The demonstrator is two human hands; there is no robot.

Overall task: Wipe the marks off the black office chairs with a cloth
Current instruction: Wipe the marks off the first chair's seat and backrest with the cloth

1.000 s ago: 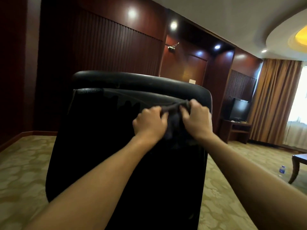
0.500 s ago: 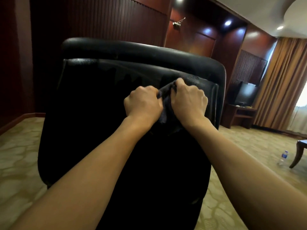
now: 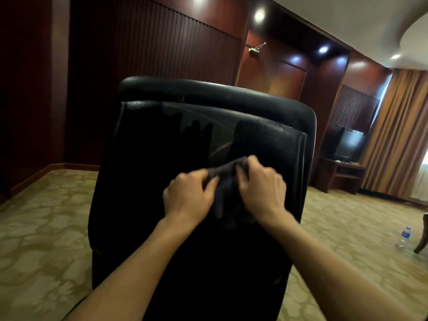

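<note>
both your hands are on the back of the black office chair (image 3: 162, 181), mid-panel, a bit right of centre. your left hand (image 3: 188, 198) has its fingers curled round the left end of the dark grey cloth (image 3: 225, 181); your right hand (image 3: 262, 188) pinches the right end, thumb and fingers bunched on it. the cloth is stretched between the two hands and sags below them, lying against the backrest leather – faint light streaks show on the panel just above the cloth.

containers: only one in view – a plastic water bottle (image 3: 404, 237) standing upright on the patterned carpet (image 3: 41, 228) at far right, cap on, just beside a wooden furniture leg (image 3: 422, 235). can't tell how full it is. a dark tv (image 3: 349, 144) sits on a low wooden cabinet (image 3: 342, 177) by the curtains (image 3: 398, 135), well apart from the chair.
</note>
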